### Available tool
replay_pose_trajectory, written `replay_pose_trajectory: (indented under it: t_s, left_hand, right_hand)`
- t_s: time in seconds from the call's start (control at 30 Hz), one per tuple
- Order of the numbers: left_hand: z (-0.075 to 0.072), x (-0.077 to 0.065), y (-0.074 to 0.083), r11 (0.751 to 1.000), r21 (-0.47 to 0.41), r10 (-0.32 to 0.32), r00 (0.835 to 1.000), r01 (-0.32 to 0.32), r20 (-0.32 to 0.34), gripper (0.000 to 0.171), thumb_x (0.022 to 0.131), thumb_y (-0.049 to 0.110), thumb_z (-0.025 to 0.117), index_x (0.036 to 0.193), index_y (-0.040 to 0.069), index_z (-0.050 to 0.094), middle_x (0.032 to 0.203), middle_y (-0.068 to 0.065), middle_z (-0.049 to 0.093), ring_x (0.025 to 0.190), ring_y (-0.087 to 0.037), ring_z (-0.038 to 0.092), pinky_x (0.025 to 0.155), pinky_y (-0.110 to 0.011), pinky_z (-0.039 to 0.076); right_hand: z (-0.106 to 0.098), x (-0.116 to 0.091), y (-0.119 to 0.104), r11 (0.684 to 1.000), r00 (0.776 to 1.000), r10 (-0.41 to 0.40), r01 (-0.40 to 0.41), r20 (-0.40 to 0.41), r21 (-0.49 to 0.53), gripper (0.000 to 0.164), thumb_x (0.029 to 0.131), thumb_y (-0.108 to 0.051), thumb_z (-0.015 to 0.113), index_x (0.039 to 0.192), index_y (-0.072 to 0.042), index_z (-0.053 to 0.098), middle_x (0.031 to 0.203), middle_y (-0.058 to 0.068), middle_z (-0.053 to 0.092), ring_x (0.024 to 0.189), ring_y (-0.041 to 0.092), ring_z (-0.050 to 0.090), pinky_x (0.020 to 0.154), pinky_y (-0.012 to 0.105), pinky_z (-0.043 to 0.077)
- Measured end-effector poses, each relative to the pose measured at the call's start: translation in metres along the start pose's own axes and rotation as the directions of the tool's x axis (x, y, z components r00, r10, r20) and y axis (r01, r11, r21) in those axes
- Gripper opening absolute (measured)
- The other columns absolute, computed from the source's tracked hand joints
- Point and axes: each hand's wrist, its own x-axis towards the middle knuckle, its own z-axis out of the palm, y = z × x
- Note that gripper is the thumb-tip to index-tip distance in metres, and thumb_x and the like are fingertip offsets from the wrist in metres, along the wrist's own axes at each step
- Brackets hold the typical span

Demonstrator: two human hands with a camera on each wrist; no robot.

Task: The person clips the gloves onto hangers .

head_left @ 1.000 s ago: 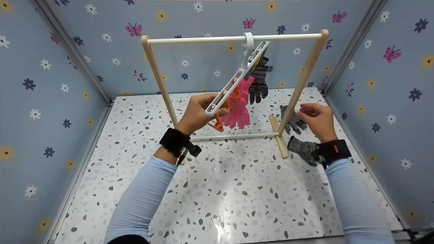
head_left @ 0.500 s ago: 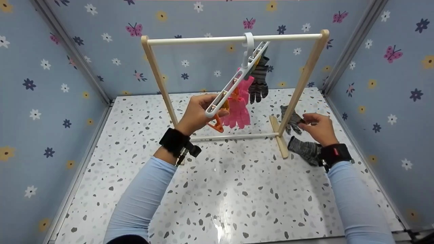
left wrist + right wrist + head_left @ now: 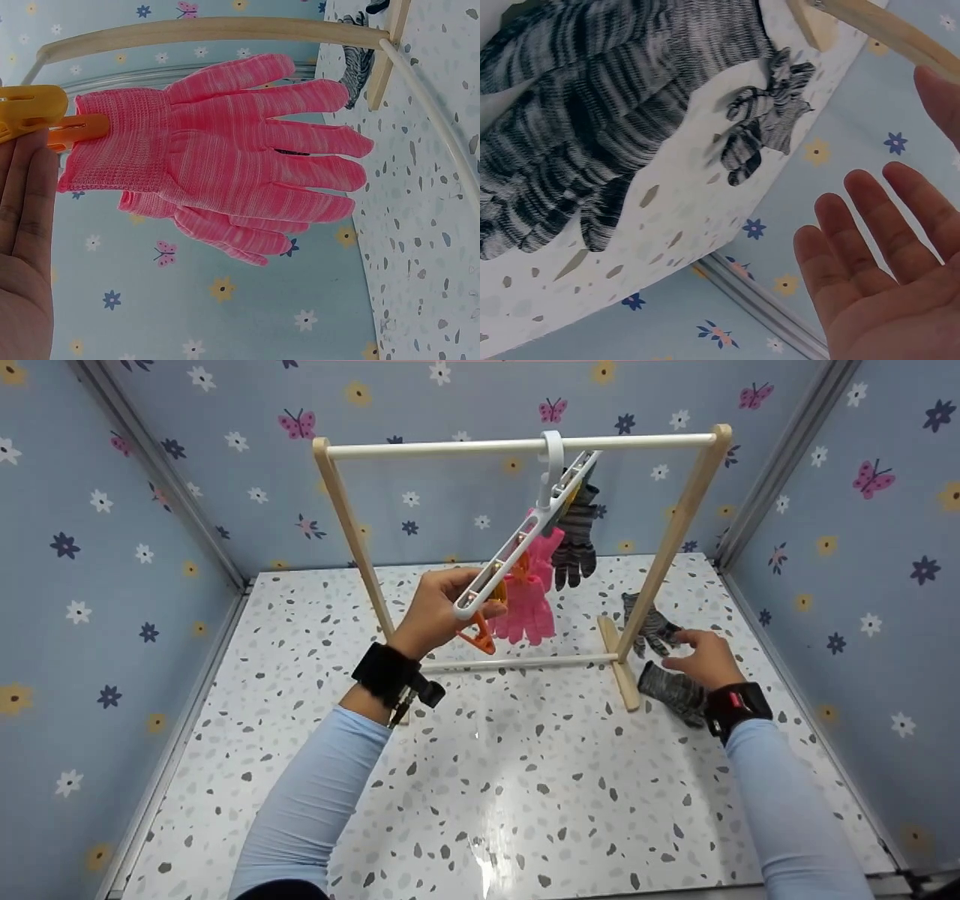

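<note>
A white clip hanger [image 3: 517, 547] hangs by its hook from the rack's top bar. My left hand [image 3: 439, 611] grips the hanger's near end, beside a yellow clip [image 3: 34, 105] and an orange clip [image 3: 480, 636]. Pink gloves [image 3: 225, 146] and a striped dark glove [image 3: 576, 540] dangle from clips along the hanger. My right hand [image 3: 707, 660] holds nothing; its fingers are spread, as the right wrist view shows, above two grey striped gloves on the floor panel. The nearer grey glove [image 3: 671, 690] is partly covered by the hand and wrist; the farther grey glove [image 3: 649, 626] lies behind the rack's foot.
The rack has wooden side posts [image 3: 667, 540], a white top bar [image 3: 450, 448], a low white crossbar [image 3: 525, 662] and a wooden foot [image 3: 621, 671]. Blue flowered walls [image 3: 112, 585] enclose the speckled white surface [image 3: 480, 795].
My right hand has come down and toward me, from beside the farther grey glove to over the nearer one. The left hand and hanger have stayed in place.
</note>
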Motion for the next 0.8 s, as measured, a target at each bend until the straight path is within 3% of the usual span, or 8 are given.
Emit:
replay_pose_trajectory:
  t_s: [0.4,0.8]
  left_hand:
    - [0.002,0.0,-0.001,0.996,-0.085,-0.005,1.0,0.006,0.019,0.033,0.087,-0.008,0.084,0.118,-0.014,0.075,0.09,0.01,0.079,0.074,-0.008,0.075,0.065,-0.022,0.061]
    - [0.001,-0.002,0.0,0.999,-0.035,0.003,1.0,-0.003,0.009,0.032,0.087,-0.006,0.086,0.116,-0.013,0.076,0.09,0.008,0.08,0.076,-0.006,0.073,0.068,-0.022,0.06]
  right_hand:
    - [0.02,0.007,0.025,0.995,0.999,0.041,-0.04,0.015,-0.088,0.064,0.099,-0.012,0.075,0.154,0.012,0.051,0.158,0.036,0.05,0.148,0.056,0.046,0.121,0.07,0.04]
    - [0.043,0.01,0.04,0.989,1.0,0.023,-0.022,0.005,-0.148,0.056,0.096,-0.004,0.071,0.146,0.017,0.056,0.145,0.04,0.059,0.129,0.058,0.062,0.109,0.069,0.051]
